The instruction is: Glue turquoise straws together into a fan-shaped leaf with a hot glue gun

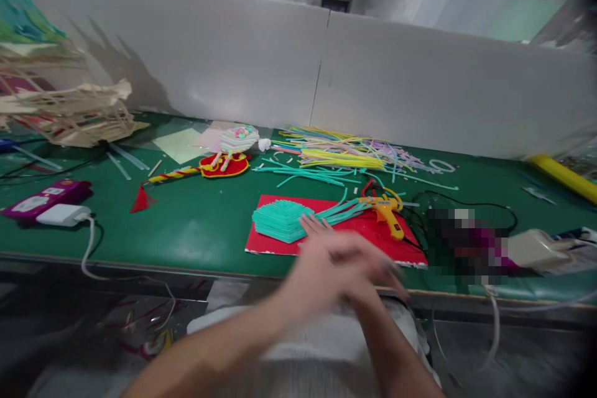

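Note:
My hands cross in front of the red board (275, 247) at the table's front edge. My left hand (342, 255) lies over my right one, blurred, its fingers stretched to the right and holding nothing visible. From beneath it, the fingers of my right hand (316, 224) reach out straight beside a teal leaf-shaped piece (282, 220) built of fuzzy stems. Whether they touch it I cannot tell. Loose teal pipe cleaners (342, 211) trail rightward from the piece. A yellow glue gun (388, 212) rests on the board's right part.
Bundles of coloured pipe cleaners (340, 152) lie at the back. A red fan-shaped ornament (233, 165) with a tassel sits left of them. Purple power strip (51, 199) at left, white adapter (536, 249) at right, with cables. A wooden stick model (69, 112) stands far left, before a grey partition (224, 56).

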Demonstrator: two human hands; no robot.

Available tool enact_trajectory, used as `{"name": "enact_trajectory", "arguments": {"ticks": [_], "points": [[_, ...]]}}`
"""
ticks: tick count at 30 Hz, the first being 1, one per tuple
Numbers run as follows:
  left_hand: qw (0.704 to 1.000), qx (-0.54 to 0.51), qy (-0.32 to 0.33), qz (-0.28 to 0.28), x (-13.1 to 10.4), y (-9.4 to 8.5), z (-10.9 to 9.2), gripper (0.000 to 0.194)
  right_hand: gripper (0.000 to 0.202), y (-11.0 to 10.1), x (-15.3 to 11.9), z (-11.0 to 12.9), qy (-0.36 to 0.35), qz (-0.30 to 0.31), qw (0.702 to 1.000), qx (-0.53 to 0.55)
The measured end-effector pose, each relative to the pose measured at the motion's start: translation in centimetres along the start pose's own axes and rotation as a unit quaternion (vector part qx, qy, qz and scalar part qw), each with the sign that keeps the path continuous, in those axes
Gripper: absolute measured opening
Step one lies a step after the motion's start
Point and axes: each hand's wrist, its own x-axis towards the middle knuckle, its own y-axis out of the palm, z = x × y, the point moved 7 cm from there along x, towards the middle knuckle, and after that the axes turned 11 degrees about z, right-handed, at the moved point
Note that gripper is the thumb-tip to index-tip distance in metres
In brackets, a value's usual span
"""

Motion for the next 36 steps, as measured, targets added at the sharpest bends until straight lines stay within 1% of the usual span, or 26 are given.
{"name": "enact_trajectory", "arguments": {"ticks": [3, 5, 6, 7, 8, 9, 10, 11, 13, 15, 18, 24, 29, 33, 36], "points": [[0.986, -0.005, -0.054, -0.155, -0.1, -6.8, 3.5, 0.045, 0.051, -0.2, 0.0, 0.1, 0.008, 0.0, 1.0, 0.006], [0.974, -0.007, -0.081, -0.212, 0.0, -10.6, 6.5, 0.055, 0.052, -0.3, 0.1, 0.3, 0.008, 0.008, 1.0, 0.01], [0.963, -0.029, -0.108, -0.245, -0.1, -12.2, 8.4, 0.053, 0.052, -0.4, 0.1, 0.3, 0.011, 0.011, 1.0, 0.012], [0.958, -0.049, -0.131, -0.248, 0.0, -13.0, 10.3, 0.052, 0.052, -0.4, 0.1, 0.3, 0.014, 0.014, 1.0, 0.014], [0.958, -0.053, -0.144, -0.24, 0.2, -13.5, 11.9, 0.051, 0.052, -0.4, 0.1, 0.3, 0.015, 0.015, 1.0, 0.014], [0.96, -0.049, -0.146, -0.233, 0.3, -13.7, 13.2, 0.049, 0.052, -0.4, 0.1, 0.3, 0.014, 0.015, 1.0, 0.015], [0.959, -0.057, -0.138, -0.242, 0.3, -13.8, 14.1, 0.049, 0.052, -0.4, 0.1, 0.3, 0.013, 0.013, 1.0, 0.015], [0.96, -0.078, -0.134, -0.232, 0.3, -13.5, 15.0, 0.049, 0.052, -0.4, 0.1, 0.4, 0.011, 0.011, 1.0, 0.015], [0.959, -0.12, -0.122, -0.224, 0.2, -13.0, 15.8, 0.052, 0.052, -0.5, 0.1, 0.4, 0.012, 0.008, 1.0, 0.016], [0.959, -0.152, -0.113, -0.212, 0.2, -12.6, 15.8, 0.054, 0.051, -0.4, 0.1, 0.4, 0.015, 0.011, 1.0, 0.016], [0.956, -0.177, -0.112, -0.204, 0.2, -12.5, 15.4, 0.054, 0.051, -0.3, 0.1, 0.4, 0.019, 0.018, 1.0, 0.015], [0.956, -0.18, -0.107, -0.206, 0.2, -12.8, 15.3, 0.054, 0.053, -0.1, 0.1, 0.2, 0.025, 0.014, 1.0, -0.004], [0.953, -0.194, -0.11, -0.207, 0.3, -12.6, 15.5, 0.05, 0.053, 0.0, 0.1, 0.4, 0.018, 0.028, 0.999, -0.031], [0.958, -0.173, -0.104, -0.205, 0.4, -12.6, 15.8, 0.049, 0.055, -0.1, 0.2, 0.6, 0.025, 0.024, 0.999, -0.035], [0.967, -0.114, -0.097, -0.207, 0.3, -12.9, 15.9, 0.044, 0.052, -0.3, 0.2, 0.7, 0.026, 0.018, 0.999, -0.018]]}}
